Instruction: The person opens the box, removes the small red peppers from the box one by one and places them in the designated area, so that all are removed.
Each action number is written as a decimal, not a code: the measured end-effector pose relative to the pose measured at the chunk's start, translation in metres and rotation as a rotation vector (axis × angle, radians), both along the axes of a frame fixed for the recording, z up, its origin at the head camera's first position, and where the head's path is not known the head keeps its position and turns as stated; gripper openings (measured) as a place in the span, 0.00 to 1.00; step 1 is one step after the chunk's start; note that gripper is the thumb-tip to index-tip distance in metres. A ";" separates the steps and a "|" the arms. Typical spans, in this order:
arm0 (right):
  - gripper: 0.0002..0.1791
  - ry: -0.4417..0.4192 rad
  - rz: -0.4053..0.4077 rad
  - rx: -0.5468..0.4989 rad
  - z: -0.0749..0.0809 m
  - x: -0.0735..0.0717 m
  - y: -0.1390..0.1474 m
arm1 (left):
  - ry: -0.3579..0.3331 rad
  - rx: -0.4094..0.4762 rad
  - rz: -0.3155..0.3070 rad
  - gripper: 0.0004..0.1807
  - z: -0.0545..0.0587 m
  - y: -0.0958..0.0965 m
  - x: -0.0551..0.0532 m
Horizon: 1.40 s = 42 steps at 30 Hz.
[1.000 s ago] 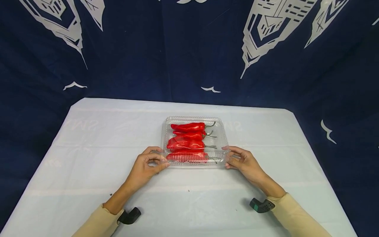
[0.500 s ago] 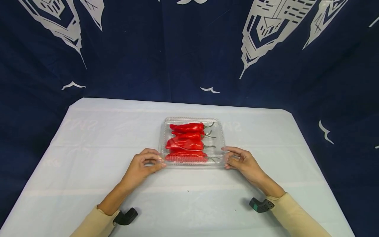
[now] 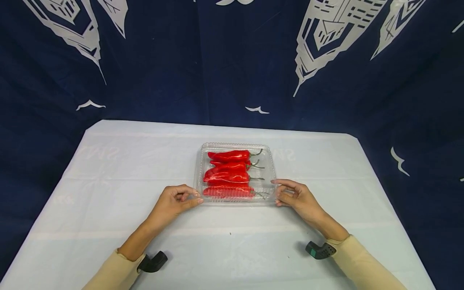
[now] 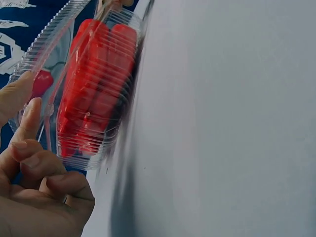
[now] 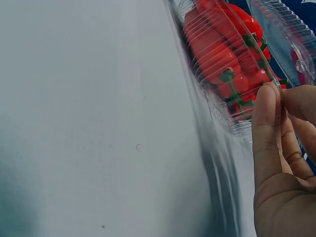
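On the white tabletop (image 3: 232,249), I find the right hand (image 3: 299,201) pinching the near right rim of the clear plastic box (image 3: 235,203) of glossy red peppers (image 3: 226,175), the left hand (image 3: 177,199) at its near left corner, grip indeterminate; I judge lid-closing underway, next requiring the seemingly ajar clear lid (image 4: 40,42) pressed evenly down.

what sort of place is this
Probably a staged recording spot, though the room beyond is hidden: a white table, a navy cloth backdrop printed with white buildings and birds, and black wrist-worn cameras.
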State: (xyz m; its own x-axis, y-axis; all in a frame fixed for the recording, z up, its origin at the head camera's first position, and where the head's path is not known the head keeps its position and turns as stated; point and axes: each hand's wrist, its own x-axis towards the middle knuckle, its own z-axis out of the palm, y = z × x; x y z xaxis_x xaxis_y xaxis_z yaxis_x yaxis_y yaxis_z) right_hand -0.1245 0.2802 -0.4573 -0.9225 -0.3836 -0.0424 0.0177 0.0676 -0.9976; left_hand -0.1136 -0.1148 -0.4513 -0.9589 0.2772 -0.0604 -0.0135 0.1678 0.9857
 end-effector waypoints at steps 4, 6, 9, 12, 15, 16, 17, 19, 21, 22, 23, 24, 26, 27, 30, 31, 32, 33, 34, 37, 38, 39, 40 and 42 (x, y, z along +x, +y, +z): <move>0.26 -0.006 -0.002 -0.007 0.001 0.000 -0.001 | 0.004 -0.013 -0.022 0.09 0.004 0.000 -0.001; 0.26 -0.010 -0.008 -0.007 0.001 0.000 -0.002 | 0.009 -0.009 -0.028 0.09 0.005 -0.001 -0.002; 0.26 -0.017 -0.017 -0.001 0.001 0.000 -0.002 | 0.016 0.007 -0.029 0.09 0.007 -0.001 -0.002; 0.25 -0.024 -0.028 -0.004 0.001 0.001 -0.002 | 0.026 0.019 -0.029 0.10 0.008 0.000 -0.003; 0.24 -0.024 -0.034 -0.005 -0.001 0.001 -0.002 | 0.036 0.039 -0.025 0.11 0.009 0.000 -0.005; 0.24 -0.023 -0.036 -0.004 -0.001 0.001 -0.002 | 0.040 0.051 -0.027 0.12 0.009 -0.001 -0.006; 0.24 -0.022 -0.034 -0.001 -0.001 0.001 -0.002 | 0.044 0.063 -0.029 0.12 0.010 -0.001 -0.007; 0.26 -0.022 -0.030 0.005 -0.002 0.001 -0.002 | 0.049 0.084 -0.033 0.14 0.011 -0.001 -0.008; 0.26 -0.026 -0.029 0.004 -0.001 0.001 -0.002 | 0.056 0.090 -0.039 0.15 0.012 -0.002 -0.008; 0.27 -0.028 -0.028 0.004 -0.001 0.001 -0.002 | 0.058 0.090 -0.042 0.16 0.012 -0.002 -0.009; 0.27 -0.029 -0.027 0.004 -0.001 0.001 -0.002 | 0.059 0.086 -0.041 0.16 0.013 -0.002 -0.009; 0.27 -0.031 -0.027 0.002 0.000 0.001 -0.002 | 0.059 0.081 -0.039 0.16 0.013 -0.002 -0.009; 0.27 -0.034 -0.027 -0.001 0.000 0.001 -0.002 | 0.059 0.076 -0.034 0.16 0.014 -0.002 -0.008; 0.27 -0.035 -0.028 0.000 0.000 0.001 -0.002 | 0.059 0.075 -0.032 0.16 0.014 -0.002 -0.008; 0.27 -0.042 -0.027 -0.006 0.001 0.001 -0.003 | 0.061 0.070 -0.021 0.15 0.014 -0.002 -0.008; 0.27 -0.044 -0.026 -0.009 0.001 0.001 -0.003 | 0.063 0.067 -0.019 0.15 0.013 -0.002 -0.009; 0.27 -0.046 -0.027 -0.011 0.001 0.000 -0.003 | 0.066 0.066 -0.017 0.15 0.013 -0.002 -0.009; 0.27 -0.046 -0.027 -0.012 0.001 0.000 -0.003 | 0.069 0.064 -0.014 0.15 0.013 -0.003 -0.009; 0.27 -0.048 -0.025 -0.015 0.001 0.000 -0.003 | 0.070 0.062 -0.013 0.15 0.013 -0.003 -0.009; 0.27 -0.054 -0.024 -0.015 0.001 0.000 -0.002 | 0.070 0.058 -0.009 0.14 0.013 -0.003 -0.009; 0.27 -0.054 -0.023 -0.013 0.001 0.000 -0.002 | 0.068 0.057 -0.007 0.14 0.013 -0.003 -0.009; 0.27 -0.055 -0.023 -0.011 0.001 0.000 -0.002 | 0.065 0.055 -0.005 0.14 0.013 -0.003 -0.009; 0.27 -0.055 -0.022 -0.009 0.002 0.000 -0.002 | 0.062 0.051 -0.003 0.13 0.013 -0.003 -0.009; 0.28 -0.056 -0.022 -0.001 0.002 0.000 -0.002 | 0.057 0.046 0.003 0.12 0.014 -0.003 -0.009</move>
